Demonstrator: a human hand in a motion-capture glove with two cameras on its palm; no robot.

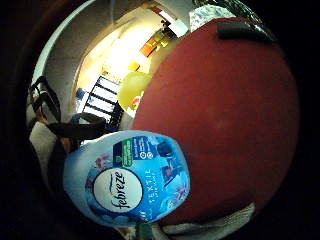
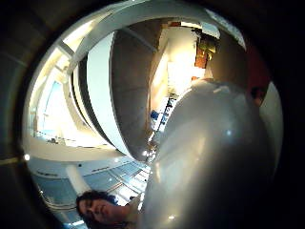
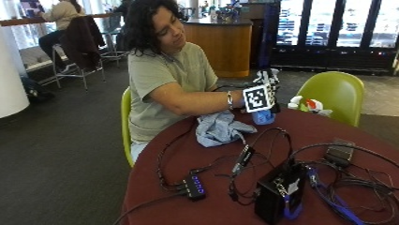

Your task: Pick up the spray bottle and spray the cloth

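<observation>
In the outside view a blue Febreze spray bottle point(image 3: 263, 117) stands upright on the round maroon table point(image 3: 187, 164), just right of a crumpled light-blue cloth point(image 3: 218, 129). My gloved right hand point(image 3: 268, 78) is at the bottle's upper part, wrapped about its neck. The little finger side palm view looks down on the bottle's blue label point(image 1: 130, 182) with the table point(image 1: 225, 120) beneath and a strip of the cloth point(image 1: 215, 227) beside it. A pale rounded part of the bottle point(image 2: 209, 157) fills much of the thumb side palm view.
Cables, a black box point(image 3: 277, 192), a small hub point(image 3: 194, 185) and a flat black device point(image 3: 340, 152) cover the near half of the table. A yellow-green chair point(image 3: 333, 91) stands behind the bottle, with a red-and-white object point(image 3: 306, 104) at the table's far edge.
</observation>
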